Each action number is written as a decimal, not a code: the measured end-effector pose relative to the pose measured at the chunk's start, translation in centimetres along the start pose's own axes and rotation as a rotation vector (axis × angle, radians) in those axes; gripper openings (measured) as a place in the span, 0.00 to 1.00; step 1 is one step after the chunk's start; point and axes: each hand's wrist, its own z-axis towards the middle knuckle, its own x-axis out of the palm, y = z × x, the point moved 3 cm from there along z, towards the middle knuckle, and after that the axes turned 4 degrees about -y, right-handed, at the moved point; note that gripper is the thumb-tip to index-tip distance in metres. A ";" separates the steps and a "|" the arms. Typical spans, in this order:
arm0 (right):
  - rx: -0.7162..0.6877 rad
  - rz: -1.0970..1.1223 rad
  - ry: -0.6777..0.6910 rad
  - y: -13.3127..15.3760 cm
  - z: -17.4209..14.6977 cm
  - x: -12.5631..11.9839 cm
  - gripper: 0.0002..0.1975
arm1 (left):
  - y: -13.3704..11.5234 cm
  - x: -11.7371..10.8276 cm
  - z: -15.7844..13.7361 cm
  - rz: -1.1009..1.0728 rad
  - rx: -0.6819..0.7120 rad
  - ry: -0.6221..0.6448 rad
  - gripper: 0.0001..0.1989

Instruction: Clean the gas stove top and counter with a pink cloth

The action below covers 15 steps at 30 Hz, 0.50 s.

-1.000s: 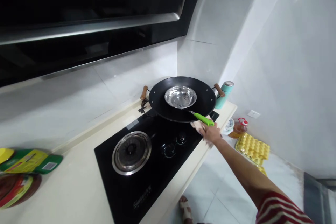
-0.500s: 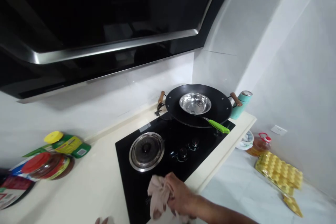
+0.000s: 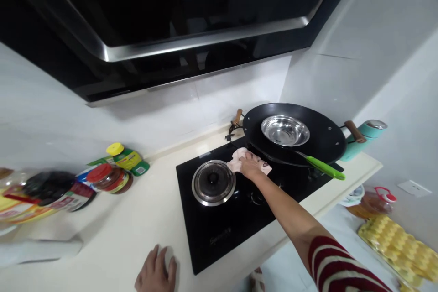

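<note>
My right hand [image 3: 250, 167] presses a pale pink cloth [image 3: 236, 160] flat on the black glass cooktop [image 3: 219, 232], between the burner and the wok. Part of the cloth sticks out on both sides of the fingers. My left hand [image 3: 156, 270] rests on the white countertop [image 3: 133, 219] left of the cooktop, fingers apart and holding nothing. Just left of the cloth is the round burner [image 3: 214, 182] with its steel ring. A black wok [image 3: 321, 139] covers the other end, with a steel bowl [image 3: 285, 131] and a green-handled utensil [image 3: 325, 167] in it.
A dark range hood [image 3: 205, 50] hangs low over the cooktop. Sauce jars [image 3: 109, 179] and a green bottle [image 3: 128, 159] stand at the back left. A turquoise flask [image 3: 364, 139] is beside the wok. Yellow egg trays [image 3: 400, 246] and an oil jug [image 3: 371, 203] are on the floor.
My right hand has moved from the cooktop's front edge toward its back, spreading the bunched cloth onto the glass. More of my left hand shows on the counter. The view has shifted left.
</note>
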 end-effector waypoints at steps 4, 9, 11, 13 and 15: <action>-0.131 -0.049 0.003 2.5 -5.2 2.9 0.26 | -0.4 -0.3 -0.3 0.028 0.031 -0.004 0.26; -0.257 -0.072 -0.032 5.9 -13.4 7.4 0.28 | -0.5 -0.3 -0.5 0.043 0.035 0.001 0.25; -0.376 -0.025 0.004 7.0 -16.4 9.6 0.30 | -0.5 -0.3 -0.5 0.050 0.032 -0.012 0.24; -0.511 0.057 0.076 7.3 -19.2 11.5 0.29 | -0.5 -0.3 -0.5 0.058 0.031 -0.020 0.25; -0.614 0.180 0.156 6.8 -21.4 12.5 0.25 | -0.5 -0.3 -0.5 0.067 0.037 -0.023 0.25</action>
